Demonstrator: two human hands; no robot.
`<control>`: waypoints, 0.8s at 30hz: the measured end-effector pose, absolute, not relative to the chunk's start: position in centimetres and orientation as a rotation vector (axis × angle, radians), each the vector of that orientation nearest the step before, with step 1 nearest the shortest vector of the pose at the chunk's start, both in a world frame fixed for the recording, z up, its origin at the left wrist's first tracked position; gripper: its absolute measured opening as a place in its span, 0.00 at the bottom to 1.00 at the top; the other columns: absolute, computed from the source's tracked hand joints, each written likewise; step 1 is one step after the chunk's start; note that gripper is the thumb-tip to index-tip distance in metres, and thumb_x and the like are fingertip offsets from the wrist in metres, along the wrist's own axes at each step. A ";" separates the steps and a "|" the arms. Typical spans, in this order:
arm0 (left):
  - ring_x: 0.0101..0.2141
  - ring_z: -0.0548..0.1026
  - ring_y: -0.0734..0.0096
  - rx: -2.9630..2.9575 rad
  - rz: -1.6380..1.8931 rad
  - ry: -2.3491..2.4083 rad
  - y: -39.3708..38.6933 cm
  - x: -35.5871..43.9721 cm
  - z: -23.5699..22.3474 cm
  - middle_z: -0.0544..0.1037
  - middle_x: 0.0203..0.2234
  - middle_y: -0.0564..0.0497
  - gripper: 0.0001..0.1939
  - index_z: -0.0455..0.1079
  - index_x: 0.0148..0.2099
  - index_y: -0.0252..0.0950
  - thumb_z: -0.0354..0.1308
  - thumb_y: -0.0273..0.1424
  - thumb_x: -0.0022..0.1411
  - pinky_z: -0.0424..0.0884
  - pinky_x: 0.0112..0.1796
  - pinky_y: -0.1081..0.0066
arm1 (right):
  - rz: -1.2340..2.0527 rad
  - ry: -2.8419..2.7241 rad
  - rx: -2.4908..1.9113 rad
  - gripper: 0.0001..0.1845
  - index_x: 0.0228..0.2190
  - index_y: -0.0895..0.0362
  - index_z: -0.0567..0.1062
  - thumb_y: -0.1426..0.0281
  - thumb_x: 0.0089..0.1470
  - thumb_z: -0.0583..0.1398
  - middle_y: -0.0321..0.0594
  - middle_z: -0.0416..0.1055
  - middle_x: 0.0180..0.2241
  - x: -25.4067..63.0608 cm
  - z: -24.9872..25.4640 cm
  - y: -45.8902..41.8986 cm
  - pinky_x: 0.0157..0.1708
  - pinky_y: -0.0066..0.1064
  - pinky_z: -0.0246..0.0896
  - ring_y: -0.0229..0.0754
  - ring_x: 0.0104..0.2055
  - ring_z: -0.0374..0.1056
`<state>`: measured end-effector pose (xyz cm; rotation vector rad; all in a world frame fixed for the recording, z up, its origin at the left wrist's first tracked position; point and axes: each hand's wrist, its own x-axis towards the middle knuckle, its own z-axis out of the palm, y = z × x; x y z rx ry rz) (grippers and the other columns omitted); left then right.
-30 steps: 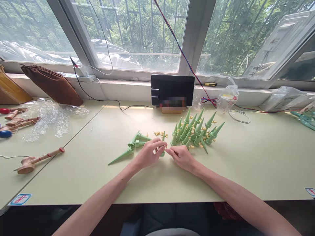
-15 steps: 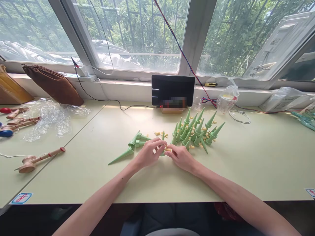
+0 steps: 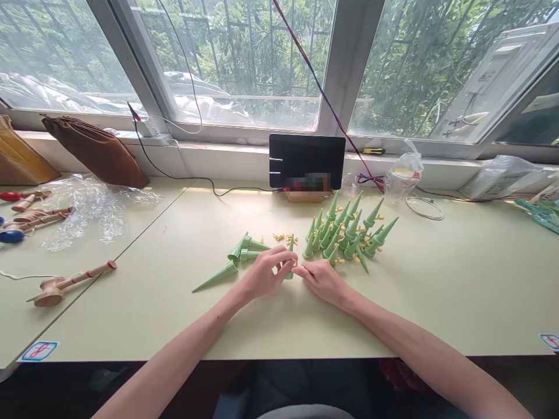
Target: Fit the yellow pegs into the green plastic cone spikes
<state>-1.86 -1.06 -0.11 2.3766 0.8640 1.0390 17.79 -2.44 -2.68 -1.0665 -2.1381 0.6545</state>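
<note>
My left hand (image 3: 262, 274) grips a green plastic cone spike (image 3: 290, 256) whose tip points away from me. My right hand (image 3: 322, 278) meets it at the cone's base, fingers pinched on a small yellow piece that is mostly hidden. Both hands rest on the pale green table (image 3: 437, 291). To the left lie three green cones (image 3: 238, 256), one long one pointing toward me. To the right is a pile of several green cones (image 3: 347, 235). Small yellow pieces (image 3: 282, 237) are scattered between the two groups.
A dark tablet (image 3: 306, 162) stands on a wooden stand at the back. Wooden kendama toys (image 3: 65, 283) and clear plastic wrap (image 3: 87, 206) lie on the left table. A brown pouch (image 3: 94, 151), cables, and plastic bags (image 3: 404, 171) line the window sill.
My hands stayed together at the cone; the right fingers shifted slightly against its base, and the yellow piece seen half a second ago is now hidden between them.
</note>
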 end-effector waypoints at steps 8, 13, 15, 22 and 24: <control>0.28 0.70 0.75 2.388 1.052 0.841 -1.1 -1.9 0.0 0.75 0.32 0.49 0.08 0.73 0.42 0.36 0.52 0.26 0.68 0.67 0.28 0.75 | 0.623 -2.142 -1.066 0.31 0.16 0.57 0.58 0.55 0.68 0.46 0.30 0.48 0.17 17.8 -2.5 -2.6 0.23 0.28 0.41 0.32 0.20 0.45; 0.29 0.71 0.75 2.310 1.045 0.874 -1.1 -1.8 0.1 0.75 0.31 0.49 0.08 0.73 0.42 0.35 0.52 0.27 0.68 0.70 0.28 0.76 | 0.603 -2.097 -1.126 0.25 0.26 0.58 0.71 0.55 0.66 0.50 0.29 0.54 0.16 17.7 -2.0 -2.9 0.23 0.26 0.46 0.33 0.19 0.49; 0.29 0.72 0.75 2.277 1.052 0.889 -1.1 -1.8 0.1 0.74 0.32 0.49 0.08 0.74 0.43 0.36 0.52 0.27 0.68 0.71 0.28 0.76 | 0.625 -2.086 -1.130 0.20 0.38 0.57 0.75 0.55 0.65 0.52 0.28 0.56 0.17 17.8 -1.9 -3.0 0.25 0.25 0.50 0.34 0.19 0.52; 0.30 0.73 0.75 2.254 1.057 0.902 -0.9 -1.9 0.1 0.75 0.32 0.49 0.08 0.74 0.43 0.36 0.53 0.27 0.67 0.72 0.29 0.76 | 0.616 -2.118 -1.073 0.19 0.35 0.55 0.73 0.56 0.67 0.51 0.30 0.58 0.19 18.0 -2.4 -2.7 0.24 0.26 0.49 0.35 0.21 0.51; 0.29 0.73 0.75 2.258 1.060 0.902 -0.9 -1.9 0.1 0.75 0.32 0.49 0.08 0.74 0.43 0.36 0.53 0.27 0.67 0.72 0.29 0.75 | 0.609 -2.117 -1.065 0.20 0.28 0.55 0.69 0.57 0.67 0.51 0.30 0.56 0.19 18.0 -2.6 -2.5 0.23 0.26 0.47 0.35 0.21 0.49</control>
